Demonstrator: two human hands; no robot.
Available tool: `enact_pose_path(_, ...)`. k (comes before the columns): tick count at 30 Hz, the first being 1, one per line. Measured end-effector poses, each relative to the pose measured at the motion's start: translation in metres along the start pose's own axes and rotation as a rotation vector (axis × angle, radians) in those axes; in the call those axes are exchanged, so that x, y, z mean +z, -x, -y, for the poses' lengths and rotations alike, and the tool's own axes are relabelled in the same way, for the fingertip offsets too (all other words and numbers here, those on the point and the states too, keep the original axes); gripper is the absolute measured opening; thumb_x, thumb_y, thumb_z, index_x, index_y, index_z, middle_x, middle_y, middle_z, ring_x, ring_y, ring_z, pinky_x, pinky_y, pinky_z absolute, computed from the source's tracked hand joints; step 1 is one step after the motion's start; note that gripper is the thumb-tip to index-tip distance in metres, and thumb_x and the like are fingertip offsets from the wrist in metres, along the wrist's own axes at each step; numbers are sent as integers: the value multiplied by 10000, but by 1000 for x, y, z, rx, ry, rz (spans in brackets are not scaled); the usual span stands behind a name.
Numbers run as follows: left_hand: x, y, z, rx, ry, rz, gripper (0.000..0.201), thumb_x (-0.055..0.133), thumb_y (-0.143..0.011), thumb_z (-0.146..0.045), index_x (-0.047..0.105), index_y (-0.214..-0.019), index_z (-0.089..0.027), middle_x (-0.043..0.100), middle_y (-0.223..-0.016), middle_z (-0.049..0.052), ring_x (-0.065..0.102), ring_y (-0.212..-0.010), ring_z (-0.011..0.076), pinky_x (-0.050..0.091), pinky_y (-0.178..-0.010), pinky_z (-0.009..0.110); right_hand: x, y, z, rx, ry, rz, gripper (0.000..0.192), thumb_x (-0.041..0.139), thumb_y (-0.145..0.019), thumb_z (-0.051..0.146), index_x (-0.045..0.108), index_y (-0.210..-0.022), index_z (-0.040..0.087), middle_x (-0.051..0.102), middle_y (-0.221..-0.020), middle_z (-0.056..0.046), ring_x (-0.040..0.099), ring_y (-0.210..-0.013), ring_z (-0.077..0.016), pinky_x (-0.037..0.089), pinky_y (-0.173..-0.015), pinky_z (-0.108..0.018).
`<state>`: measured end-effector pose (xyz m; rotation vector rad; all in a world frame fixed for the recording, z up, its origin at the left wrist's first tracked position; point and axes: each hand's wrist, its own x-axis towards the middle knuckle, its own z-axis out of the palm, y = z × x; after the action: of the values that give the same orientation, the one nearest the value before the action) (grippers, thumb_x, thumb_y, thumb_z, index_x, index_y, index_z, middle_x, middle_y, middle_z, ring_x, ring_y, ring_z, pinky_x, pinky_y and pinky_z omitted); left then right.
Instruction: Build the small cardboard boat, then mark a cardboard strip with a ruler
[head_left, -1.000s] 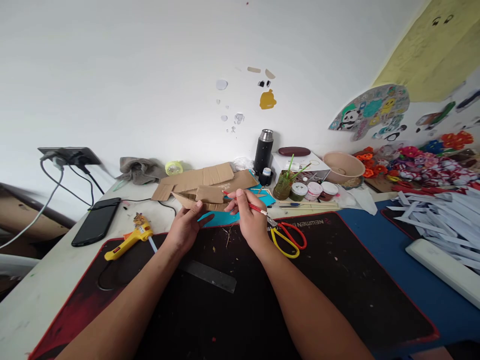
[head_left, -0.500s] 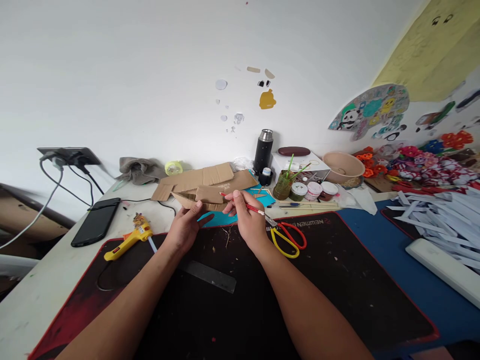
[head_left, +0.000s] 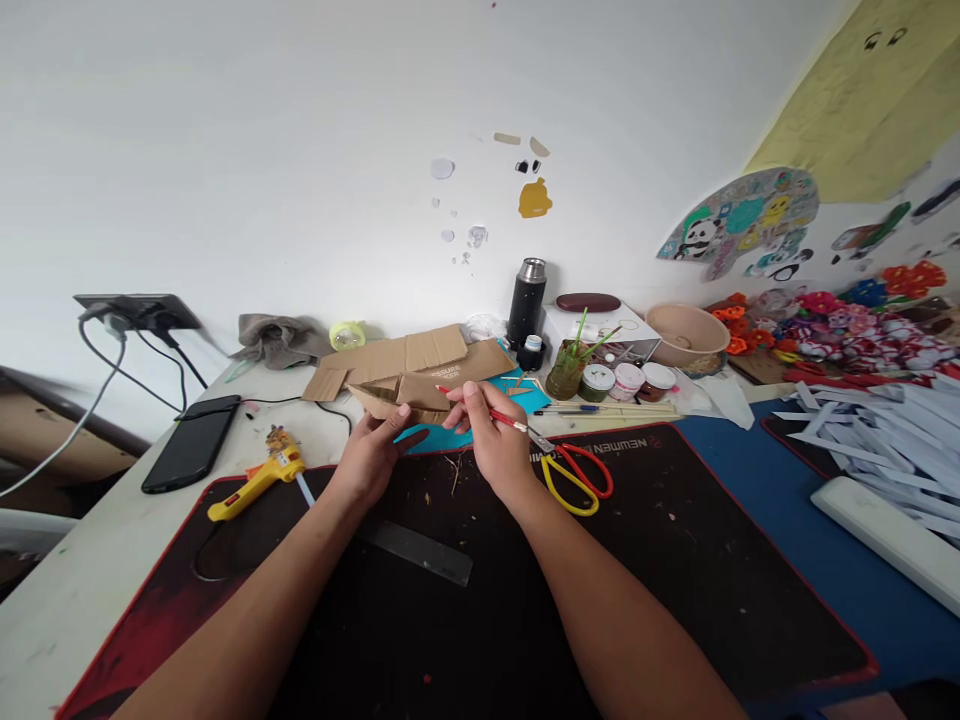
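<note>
A pale wall [head_left: 225, 120] backs the counter [head_left: 112, 540] and its dark mat [head_left: 675, 580]; in the head view, at the frame's centre, our left hand [head_left: 375, 445] pinches a cardboard piece [head_left: 420, 391], long axis left to right; our right hand [head_left: 499, 440], by its right end, grips a red pencil [head_left: 508, 418], tip pointing left at the cardboard, contact unclear; lettering there reads "SSURE" and "KER"; the mat's upper edge shows "NEWMEN".
</note>
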<state>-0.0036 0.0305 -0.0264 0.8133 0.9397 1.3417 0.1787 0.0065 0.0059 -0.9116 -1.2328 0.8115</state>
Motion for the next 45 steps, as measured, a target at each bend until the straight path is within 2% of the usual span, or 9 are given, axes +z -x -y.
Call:
enact_pose_path(3, 1, 1, 1, 8, -21, 18, 655, 1073, -688, -512, 749, -1188, -239, 785, -1387, 124, 732, -1281, 374, 638, -1011, 538, 0, 2, 2, -12, 17, 43, 594, 571, -1103, 761, 809, -959, 236, 778, -728, -38, 771, -684, -200, 621, -622, -301)
enact_pose_path(9, 2, 3, 0, -1, -56, 33, 690, 1073, -692, -524, 778, -1231, -210, 821, -1298, 154, 739, -1289, 401, 630, -1028, 550, 0, 4, 2, -42, 58, 106, 556, 545, -1135, 716, 820, -1000, 251, 795, -764, -41, 765, -699, -196, 603, -644, -309)
enact_pose_path(15, 3, 4, -2, -3, -59, 54, 702, 1083, -677, -531, 786, -1226, -209, 837, -1246, 150, 751, -1275, 410, 630, -1040, 564, 0, 4, 0, -37, 79, 105, 550, 535, -1141, 702, 819, -1010, 250, 794, -774, -42, 770, -712, -201, 599, -646, -309)
enact_pose_path(24, 5, 4, -2, -4, -72, 41, 722, 1087, -652, -560, 803, -1211, -201, 822, -1296, 167, 729, -1301, 419, 641, -1021, 565, 1, 5, 1, -41, 79, 112, 548, 539, -1144, 701, 819, -990, 255, 801, -784, -48, 782, -729, -210, 613, -654, -316)
enact_pose_path(45, 6, 5, -3, -8, -57, 73, 669, 1075, -697, -525, 814, -1217, -197, 831, -1288, 164, 758, -1253, 406, 630, -1045, 557, 1, 4, -1, -43, 86, 112, 560, 524, -1147, 708, 825, -1032, 250, 804, -795, -48, 770, -728, -200, 622, -666, -307)
